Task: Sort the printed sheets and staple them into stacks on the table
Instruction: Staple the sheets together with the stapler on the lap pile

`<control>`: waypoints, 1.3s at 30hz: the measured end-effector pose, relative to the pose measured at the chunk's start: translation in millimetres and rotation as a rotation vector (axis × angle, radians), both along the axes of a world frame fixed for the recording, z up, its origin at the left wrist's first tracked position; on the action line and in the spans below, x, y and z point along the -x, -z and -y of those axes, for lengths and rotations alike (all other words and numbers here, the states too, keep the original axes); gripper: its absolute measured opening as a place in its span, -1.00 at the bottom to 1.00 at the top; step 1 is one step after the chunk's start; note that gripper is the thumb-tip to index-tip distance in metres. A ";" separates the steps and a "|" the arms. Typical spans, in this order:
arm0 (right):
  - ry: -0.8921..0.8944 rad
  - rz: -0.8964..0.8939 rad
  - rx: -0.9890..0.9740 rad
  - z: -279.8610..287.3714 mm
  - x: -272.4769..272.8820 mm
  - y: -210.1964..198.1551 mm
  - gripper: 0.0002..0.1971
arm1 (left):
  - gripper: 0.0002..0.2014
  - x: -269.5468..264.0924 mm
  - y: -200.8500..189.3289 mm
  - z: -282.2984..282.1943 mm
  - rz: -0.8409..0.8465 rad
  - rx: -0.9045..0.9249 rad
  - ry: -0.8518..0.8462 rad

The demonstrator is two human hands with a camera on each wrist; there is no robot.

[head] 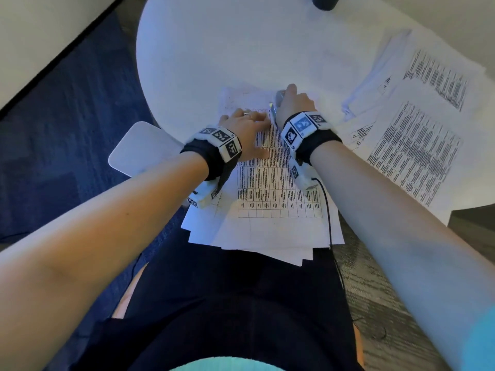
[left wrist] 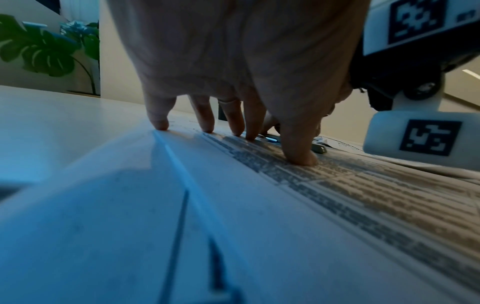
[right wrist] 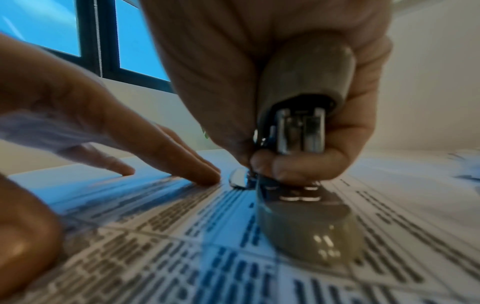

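A stack of printed sheets [head: 278, 194] with a table grid lies at the table's near edge and hangs over my lap. My left hand [head: 250, 121] presses flat on its upper part, fingers spread and straight, as the left wrist view shows on the sheets [left wrist: 337, 195]. Just right of it, my right hand [head: 292, 100] grips a grey metal stapler [head: 275, 107] at the stack's far end. In the right wrist view the stapler [right wrist: 306, 123] stands with its base on the sheets [right wrist: 182, 236], my fingers curled round its top arm. Its nose is hidden.
More printed sheets [head: 417, 129] lie spread over the right side of the round white table [head: 214, 49]. A white seat [head: 139, 148] sits at the table's left edge. A dark object [head: 325, 2] stands at the far rim. Blue carpet lies to the left.
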State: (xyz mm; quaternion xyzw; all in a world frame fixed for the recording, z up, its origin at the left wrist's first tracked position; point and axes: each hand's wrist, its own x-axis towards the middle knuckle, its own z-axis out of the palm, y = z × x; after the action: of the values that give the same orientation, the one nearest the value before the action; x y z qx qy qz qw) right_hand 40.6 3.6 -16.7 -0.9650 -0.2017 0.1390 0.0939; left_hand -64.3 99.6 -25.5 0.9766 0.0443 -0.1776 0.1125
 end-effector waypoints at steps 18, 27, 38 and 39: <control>-0.061 0.032 0.096 -10.1 -17.4 -4.3 -0.59 | -0.13 -2.9 -5.4 -0.1 -0.096 0.025 -0.005; -0.057 0.014 0.130 -9.5 -24.9 1.8 -0.54 | -0.13 -1.8 -5.7 3.9 -0.097 0.018 -0.004; -0.158 0.080 0.140 -14.6 -27.4 -1.6 -0.57 | -0.12 -1.2 -5.6 3.8 -0.094 0.030 -0.012; -0.121 0.068 0.129 -16.3 -26.8 -1.0 -0.56 | -0.12 -1.3 -5.4 3.8 -0.094 0.029 -0.011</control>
State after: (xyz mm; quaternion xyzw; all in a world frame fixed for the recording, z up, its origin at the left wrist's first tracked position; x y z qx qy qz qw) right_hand 67.4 19.9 -15.7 -0.9593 -0.2531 0.1244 0.0160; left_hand -62.9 95.8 -20.1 0.9653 0.0525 -0.2231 0.1253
